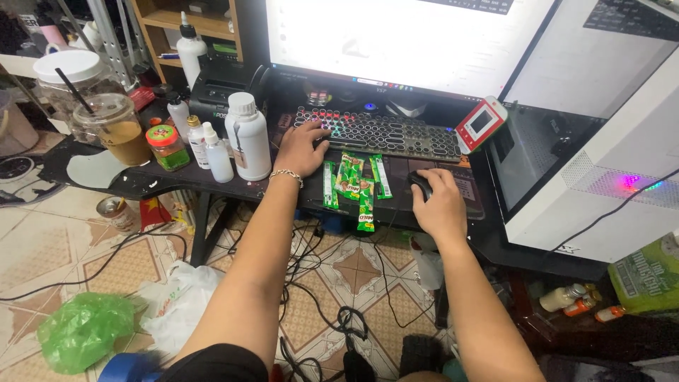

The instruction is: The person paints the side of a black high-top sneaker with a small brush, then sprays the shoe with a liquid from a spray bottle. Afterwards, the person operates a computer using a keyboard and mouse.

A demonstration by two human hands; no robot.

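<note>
My left hand (300,150), with a chain bracelet at the wrist, rests on the left end of a dark keyboard (385,132) with round lit keys, fingers spread over the keys. My right hand (440,205) lies cupped over a black mouse (420,184) on the dark desk (177,175). Between the two hands lie several green drink-mix sachets (353,180), one hanging over the desk's front edge. A bright monitor (403,42) stands behind the keyboard.
White plastic bottles (249,136), small jars and an iced drink cup with a straw (122,129) crowd the desk's left. A small red-and-white device (481,124) sits right of the keyboard, beside a white computer case (601,163). Cables, a green bag (85,329) and a tin lie on the tiled floor.
</note>
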